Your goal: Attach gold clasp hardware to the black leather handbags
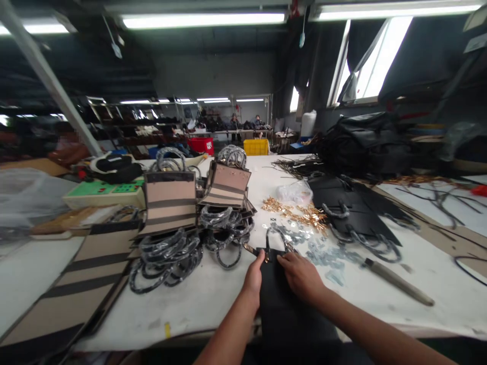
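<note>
A black bag panel [281, 314] hangs over the near edge of the table, its top end lying on the white surface. A plastic-wrapped handle [274, 234] is attached at that end, with gold-coloured metal pieces beside it. My left hand [254, 276] is closed on the panel's left edge, thumb on top near a gold piece. On the right, my right hand [302, 276] grips the upper edge with bent fingers, close to the handle's other end. Both hands' undersides are hidden.
Stacks of beige-and-black panels [171, 197] with wrapped handles stand left. Gold metal pieces [312, 217] and flat silver pieces [323, 253] lie ahead and right. A grey-handled tool [399, 282] rests at right, below black panels [350, 208]. People sit far back.
</note>
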### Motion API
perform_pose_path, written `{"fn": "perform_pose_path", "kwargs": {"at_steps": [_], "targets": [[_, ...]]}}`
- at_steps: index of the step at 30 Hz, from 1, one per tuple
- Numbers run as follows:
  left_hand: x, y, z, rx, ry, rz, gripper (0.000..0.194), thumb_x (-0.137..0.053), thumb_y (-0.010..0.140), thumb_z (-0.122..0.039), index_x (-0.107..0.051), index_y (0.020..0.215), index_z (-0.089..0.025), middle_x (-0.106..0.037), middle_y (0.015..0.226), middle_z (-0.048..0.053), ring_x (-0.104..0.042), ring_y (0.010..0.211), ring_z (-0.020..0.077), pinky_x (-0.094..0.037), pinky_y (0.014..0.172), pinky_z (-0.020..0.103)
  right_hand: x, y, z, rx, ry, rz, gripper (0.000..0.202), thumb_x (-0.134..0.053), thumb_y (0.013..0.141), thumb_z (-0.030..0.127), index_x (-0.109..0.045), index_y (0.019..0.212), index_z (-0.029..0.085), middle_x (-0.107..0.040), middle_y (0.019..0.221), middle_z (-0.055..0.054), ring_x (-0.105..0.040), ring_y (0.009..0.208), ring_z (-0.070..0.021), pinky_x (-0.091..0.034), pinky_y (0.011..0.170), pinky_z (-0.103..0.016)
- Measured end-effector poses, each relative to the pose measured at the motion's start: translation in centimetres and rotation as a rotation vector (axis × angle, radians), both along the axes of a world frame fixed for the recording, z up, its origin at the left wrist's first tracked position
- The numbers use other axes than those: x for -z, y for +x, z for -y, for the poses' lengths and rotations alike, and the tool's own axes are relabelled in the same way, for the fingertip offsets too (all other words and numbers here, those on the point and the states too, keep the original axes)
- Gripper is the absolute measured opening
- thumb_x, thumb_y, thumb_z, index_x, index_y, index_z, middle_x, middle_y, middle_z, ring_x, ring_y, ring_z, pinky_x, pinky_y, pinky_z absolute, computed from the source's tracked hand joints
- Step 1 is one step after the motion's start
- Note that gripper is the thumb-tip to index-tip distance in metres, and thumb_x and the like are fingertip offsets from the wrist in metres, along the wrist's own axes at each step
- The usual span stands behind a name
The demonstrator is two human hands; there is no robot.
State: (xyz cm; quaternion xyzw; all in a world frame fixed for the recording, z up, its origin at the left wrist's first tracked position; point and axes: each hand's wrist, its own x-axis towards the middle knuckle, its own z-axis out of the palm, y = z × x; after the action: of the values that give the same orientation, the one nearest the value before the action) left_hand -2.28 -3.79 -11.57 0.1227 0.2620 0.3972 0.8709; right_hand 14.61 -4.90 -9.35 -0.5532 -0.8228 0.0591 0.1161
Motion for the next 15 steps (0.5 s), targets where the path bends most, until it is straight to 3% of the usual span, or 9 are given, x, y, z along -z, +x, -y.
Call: {"fn": "perform_pose_path", "kwargs": {"at_steps": [3, 7, 10, 13, 15], "targets": [[-1.5, -0.3, 2.1, -0.059, 0.013, -0.018, 0.067, -0.061, 0.089, -0.065, -0.068, 0.13, -0.011, -0.079, 0.099, 0.021, -0.074, 0.103, 0.0427, -0.054, 0.098, 0.056, -0.3, -0.2, 2.0, -0.032, 0.014, -0.218, 0.042, -0.047, 0.101, 0.026, -0.068, 0.137, 0.025, -0.07, 0.133, -0.012, -0.066, 0.121, -0.0283, -0.054, 0.104, -0.042], [-5.7, -0.5, 6.1, -0.376, 0.233, -0.134, 0.06, -0.072, 0.084, -0.056, -0.07, 0.129, -0.016, -0.078, 0.113, 0.018, -0.07, 0.116, 0.0416, -0.051, 0.106, 0.053, -2.3, -1.0, 5.4, -0.076, 0.052, -0.491, 0.059, -0.066, 0.092, 0.051, -0.06, 0.147, 0.029, -0.053, 0.155, -0.011, -0.053, 0.14, -0.0361, -0.044, 0.117, -0.055], [-9.8, 0.0, 9.2, -0.561, 0.437, -0.237, 0.062, -0.076, 0.083, -0.049, -0.067, 0.136, -0.018, -0.074, 0.127, 0.014, -0.061, 0.13, 0.0392, -0.043, 0.116, 0.048, -5.9, -2.1, 7.4, -0.122, 0.077, -0.668, 0.081, -0.074, 0.083, 0.062, -0.051, 0.154, 0.03, -0.042, 0.163, -0.011, -0.043, 0.147, -0.0404, -0.039, 0.12, -0.06], [-13.1, 0.8, 12.1, -0.635, 0.56, -0.263, 0.072, -0.066, 0.088, -0.059, -0.059, 0.146, -0.018, -0.069, 0.137, 0.012, -0.051, 0.141, 0.0387, -0.037, 0.121, 0.048, -10.3, -3.2, 9.0, -0.161, 0.061, -0.777, 0.091, -0.078, 0.077, 0.064, -0.048, 0.156, 0.033, -0.045, 0.161, -0.008, -0.042, 0.147, -0.0421, -0.037, 0.121, -0.062], [-14.5, 1.1, 13.6, -0.635, 0.608, -0.228, 0.081, -0.06, 0.088, -0.068, -0.052, 0.152, -0.019, -0.063, 0.146, 0.011, -0.042, 0.147, 0.0393, -0.033, 0.124, 0.049, -12.6, -3.5, 10.1, -0.176, 0.032, -0.812, 0.087, -0.075, 0.079, 0.063, -0.044, 0.157, 0.039, -0.052, 0.156, -0.005, -0.045, 0.145, -0.0417, -0.04, 0.12, -0.061]]}}
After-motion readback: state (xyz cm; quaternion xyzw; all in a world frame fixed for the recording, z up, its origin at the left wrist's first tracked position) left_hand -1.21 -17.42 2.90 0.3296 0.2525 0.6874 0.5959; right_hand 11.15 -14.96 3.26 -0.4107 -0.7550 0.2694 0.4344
